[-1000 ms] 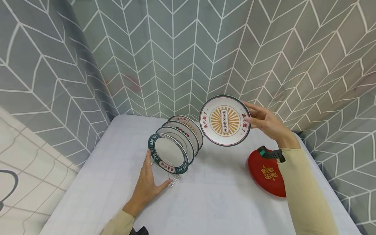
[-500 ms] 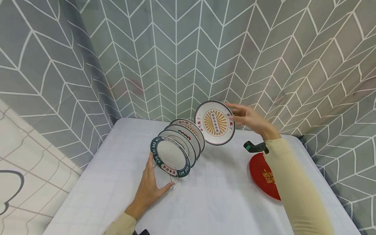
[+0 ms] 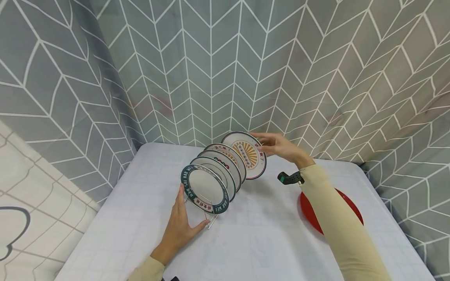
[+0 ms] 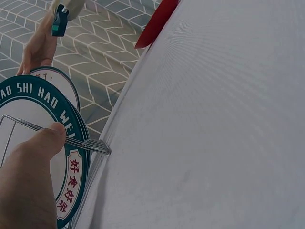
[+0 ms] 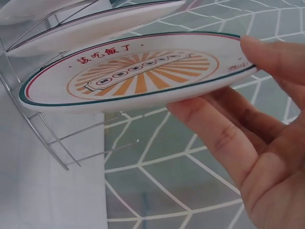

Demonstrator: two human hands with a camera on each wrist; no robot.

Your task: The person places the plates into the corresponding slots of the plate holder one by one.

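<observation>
My right hand (image 3: 279, 147) pinches the right rim of a white plate (image 3: 246, 155) with an orange sunburst and red characters. The right wrist view shows the thumb on its face and fingers underneath, the far rim at the wire rack (image 5: 56, 140). Several plates lean in a row in this rack. The front one, a green-rimmed plate (image 3: 205, 189) with white lettering, faces me. My left hand (image 3: 175, 232) holds the near end of the rack, its thumb (image 4: 50, 136) on the front wire and its fingers along the left side, partly hidden behind the plate.
A red round object (image 3: 311, 214) lies on the right of the white-covered table (image 3: 260, 242), partly behind my right sleeve (image 3: 337, 214). Patterned grey curtains (image 3: 225, 70) hang close behind the table and along both sides.
My right hand has brought the sunburst plate left and down, from beside the row to its back end. My left hand has stayed at the rack.
</observation>
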